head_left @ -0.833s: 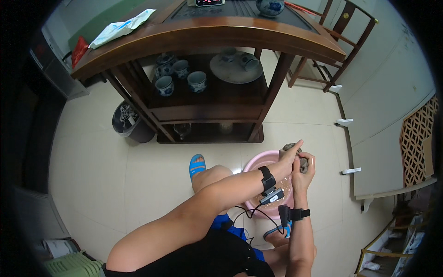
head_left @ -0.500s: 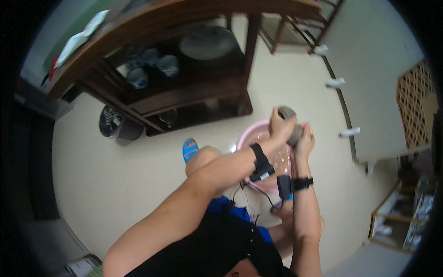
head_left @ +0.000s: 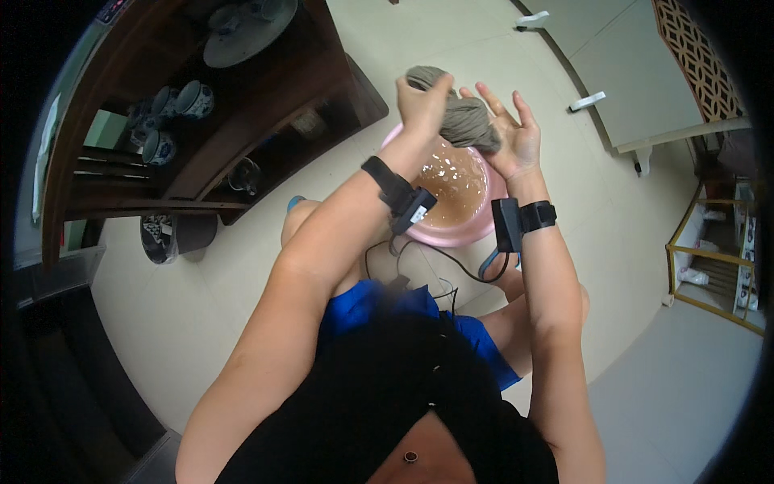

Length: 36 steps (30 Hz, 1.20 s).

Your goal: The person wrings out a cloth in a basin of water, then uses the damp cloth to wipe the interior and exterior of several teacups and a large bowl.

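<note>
A wrung, folded bundle of grey-brown cloth (head_left: 469, 123) hangs over the far side of a pink basin (head_left: 448, 239). The basin holds murky brown water (head_left: 453, 184) with bright glints on it. My left hand (head_left: 423, 107) is closed around the left part of the cloth, thumb across its top. On the other side my right hand (head_left: 516, 141) is open, palm up with fingers spread. The cloth's right end touches that palm near the base of the fingers. Whether any cloth sits deeper in the right hand is hidden.
A dark wooden cabinet (head_left: 282, 153) with blue-and-white cups (head_left: 194, 100) stands to the left, a dark bin (head_left: 179, 235) at its foot. White-footed panels (head_left: 621, 89) stand on the right, near a gold-edged shelf (head_left: 713, 262). Black cables (head_left: 451, 256) run between my wrist straps.
My view has turned, so the cabinet now sits farther left. The right hand's fingers have opened off the cloth, while the left keeps its hold.
</note>
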Motion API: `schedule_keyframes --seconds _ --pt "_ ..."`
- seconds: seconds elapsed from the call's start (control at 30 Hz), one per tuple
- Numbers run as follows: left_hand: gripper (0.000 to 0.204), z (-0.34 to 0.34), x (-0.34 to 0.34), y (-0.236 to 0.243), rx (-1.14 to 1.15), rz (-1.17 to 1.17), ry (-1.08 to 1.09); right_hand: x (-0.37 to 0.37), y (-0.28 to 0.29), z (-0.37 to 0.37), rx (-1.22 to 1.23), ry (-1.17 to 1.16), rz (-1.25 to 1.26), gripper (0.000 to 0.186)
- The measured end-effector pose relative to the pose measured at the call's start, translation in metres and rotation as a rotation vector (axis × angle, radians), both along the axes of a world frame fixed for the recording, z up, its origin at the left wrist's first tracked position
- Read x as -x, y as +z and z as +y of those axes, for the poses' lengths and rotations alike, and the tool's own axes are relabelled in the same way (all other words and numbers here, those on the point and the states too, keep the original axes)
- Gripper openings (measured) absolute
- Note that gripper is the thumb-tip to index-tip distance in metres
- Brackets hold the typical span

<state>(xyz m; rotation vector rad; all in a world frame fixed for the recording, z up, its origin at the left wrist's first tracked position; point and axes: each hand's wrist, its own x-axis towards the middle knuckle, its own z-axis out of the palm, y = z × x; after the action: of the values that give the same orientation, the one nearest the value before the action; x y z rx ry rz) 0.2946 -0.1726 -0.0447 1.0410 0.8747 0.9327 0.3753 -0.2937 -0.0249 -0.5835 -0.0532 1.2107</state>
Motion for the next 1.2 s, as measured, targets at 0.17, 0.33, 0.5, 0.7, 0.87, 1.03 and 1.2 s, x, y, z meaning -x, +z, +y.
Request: schedule_keyframes --seconds 0.17,0.33,0.5,0.7,0.87,1.03,1.2 --pt "0.029 0.008 0.006 0.006 0.239 -0.148 -0.09 -0.025 -0.122 -0.031 0.929 0.287 -1.42 0.058" --pt "0.028 0.008 0.015 0.015 0.577 -0.228 -0.087 -0.018 -0.183 -0.08 1.285 0.006 -1.28 0.065" --pt "0.036 0.009 0.024 0.029 0.582 -0.175 -0.193 -0.01 -0.253 -0.142 1.669 -0.426 -1.752 0.069" --pt "0.025 0.014 0.016 0.035 0.578 -0.177 -0.22 0.03 -0.327 -0.182 0.907 -0.032 0.313 0.026" --pt "0.022 0.02 0.027 0.031 0.569 -0.137 -0.216 0.073 -0.298 -0.14 0.879 -0.162 0.305 0.019" --pt "0.02 0.023 0.024 0.021 0.539 -0.203 -0.219 0.063 -0.294 -0.126 0.851 -0.376 0.321 0.021" --pt "0.025 0.013 0.006 0.029 0.506 -0.218 -0.276 -0.046 -0.329 -0.171 0.738 -0.282 0.143 0.03"
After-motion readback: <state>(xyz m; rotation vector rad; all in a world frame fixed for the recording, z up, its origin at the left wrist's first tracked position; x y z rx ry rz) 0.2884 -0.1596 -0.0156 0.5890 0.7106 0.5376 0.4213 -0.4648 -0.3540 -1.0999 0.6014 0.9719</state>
